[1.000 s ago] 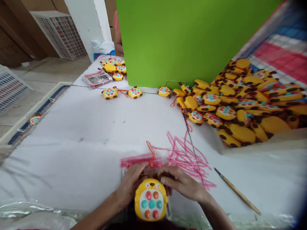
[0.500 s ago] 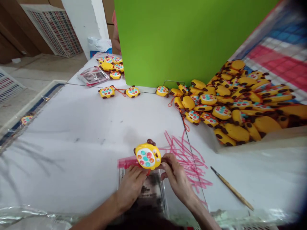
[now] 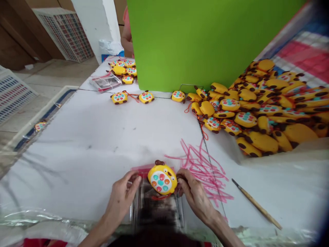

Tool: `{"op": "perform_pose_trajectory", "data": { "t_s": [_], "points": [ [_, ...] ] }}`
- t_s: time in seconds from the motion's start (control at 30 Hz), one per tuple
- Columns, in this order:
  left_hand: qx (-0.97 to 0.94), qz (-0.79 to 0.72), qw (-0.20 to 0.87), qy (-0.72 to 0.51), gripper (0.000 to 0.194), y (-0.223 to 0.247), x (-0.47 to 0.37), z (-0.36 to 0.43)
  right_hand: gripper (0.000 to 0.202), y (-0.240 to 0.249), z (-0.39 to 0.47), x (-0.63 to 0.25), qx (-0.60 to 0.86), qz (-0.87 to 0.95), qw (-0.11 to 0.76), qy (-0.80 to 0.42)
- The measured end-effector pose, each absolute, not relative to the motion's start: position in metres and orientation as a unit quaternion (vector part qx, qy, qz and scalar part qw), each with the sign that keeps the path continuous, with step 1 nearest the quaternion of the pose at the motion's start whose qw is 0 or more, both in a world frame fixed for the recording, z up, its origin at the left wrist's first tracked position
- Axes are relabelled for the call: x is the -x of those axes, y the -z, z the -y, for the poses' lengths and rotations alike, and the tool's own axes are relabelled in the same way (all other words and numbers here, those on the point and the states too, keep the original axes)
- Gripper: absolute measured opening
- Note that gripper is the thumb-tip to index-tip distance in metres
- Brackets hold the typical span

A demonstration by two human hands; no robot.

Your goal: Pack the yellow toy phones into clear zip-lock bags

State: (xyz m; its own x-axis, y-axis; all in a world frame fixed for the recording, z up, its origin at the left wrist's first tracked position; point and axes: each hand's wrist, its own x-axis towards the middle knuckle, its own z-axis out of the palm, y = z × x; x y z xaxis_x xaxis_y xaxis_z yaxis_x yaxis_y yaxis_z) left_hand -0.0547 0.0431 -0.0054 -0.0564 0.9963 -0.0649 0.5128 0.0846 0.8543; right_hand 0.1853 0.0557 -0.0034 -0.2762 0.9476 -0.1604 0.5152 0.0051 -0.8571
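A yellow dog-shaped toy (image 3: 162,179) with brown ears and coloured buttons on a white oval is held just above a stack of clear plastic bags (image 3: 156,209). My right hand (image 3: 196,192) is closed on the toy's right side, at a brown ear. An orange cord hangs below the toy. My left hand (image 3: 123,193) is closed at the pink top edge of a bag, thumb and fingers pinching it. The bags have dark print and lie at the table's near edge, partly hidden by the toy.
Many similar toys (image 3: 246,120) spill from a container at right. A wooden-handled tool (image 3: 257,204) lies near pink strips (image 3: 203,168). A green board (image 3: 190,44) stands at the back. Two corded toys (image 3: 146,97) and another bag stack (image 3: 106,82) lie further off, near another person's arm (image 3: 126,36).
My left hand has moved away from the toy's cord to the left side of the bag's top. The toy, in my right hand, has come lower and nearer. The view has shifted slightly.
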Motion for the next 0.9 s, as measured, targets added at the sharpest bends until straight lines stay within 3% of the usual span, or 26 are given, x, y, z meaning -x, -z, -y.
{"op": "perform_pose_trajectory", "data": {
  "t_s": [0.07,0.13,0.37,0.63,0.8,0.9],
  "points": [
    [-0.526,-0.641,0.473,-0.299,0.03,0.005,0.053,-0.046,0.019,0.005,-0.054,-0.185,0.552,0.668,0.24,-0.437],
    [-0.5,-0.625,0.523,-0.292,0.029,0.008,0.048,-0.049,0.021,0.005,-0.053,-0.185,0.553,0.671,0.235,-0.435],
    [-0.513,-0.638,0.479,-0.317,0.026,0.015,0.038,-0.052,0.022,-0.014,-0.066,-0.194,0.496,0.731,0.165,-0.439],
    [-0.454,-0.615,0.539,-0.353,0.026,0.012,0.024,-0.051,0.021,-0.024,-0.085,-0.192,0.393,0.802,0.046,-0.447],
    [-0.423,-0.618,0.54,-0.384,0.025,0.015,0.024,-0.05,0.024,-0.026,-0.073,-0.18,0.429,0.806,0.112,-0.391],
    [-0.414,-0.625,0.538,-0.386,0.025,0.015,0.025,-0.05,0.019,-0.027,-0.061,-0.174,0.443,0.813,0.081,-0.368]
  ]
}}
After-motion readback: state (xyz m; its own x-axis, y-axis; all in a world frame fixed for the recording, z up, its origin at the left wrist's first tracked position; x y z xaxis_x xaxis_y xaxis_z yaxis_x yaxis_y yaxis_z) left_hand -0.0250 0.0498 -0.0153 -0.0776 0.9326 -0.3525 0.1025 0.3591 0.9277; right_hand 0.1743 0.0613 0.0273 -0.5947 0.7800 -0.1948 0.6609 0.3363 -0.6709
